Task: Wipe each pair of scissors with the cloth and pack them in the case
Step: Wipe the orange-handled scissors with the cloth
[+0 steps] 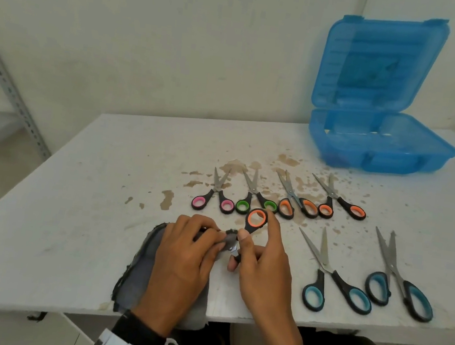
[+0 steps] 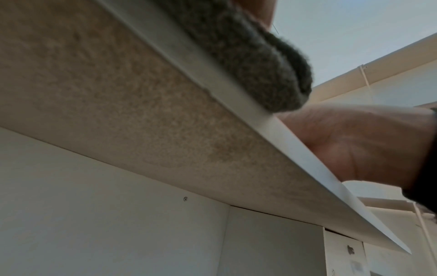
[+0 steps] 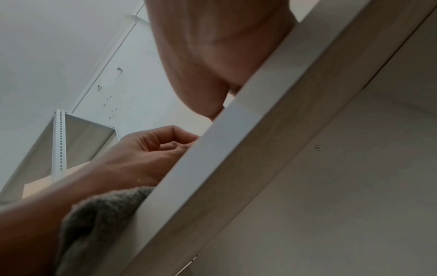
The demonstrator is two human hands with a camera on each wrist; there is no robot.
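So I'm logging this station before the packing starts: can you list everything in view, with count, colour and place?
case: one, blue translucent, lid open, far right of table
pink-handled scissors: one, back row, leftmost
green-handled scissors: one, back row, second from left
orange-handled scissors: two lying in back row, right; a third held
teal-handled scissors: two, near right
cloth: one, grey, near edge
table: one, white, brown-stained
metal shelf upright: one, grey, left
left hand: pinches cloth over the blades
right hand: holds the orange pair

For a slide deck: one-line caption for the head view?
Left hand wipes orange-handled scissors, held by right hand, with grey cloth; blue case open.
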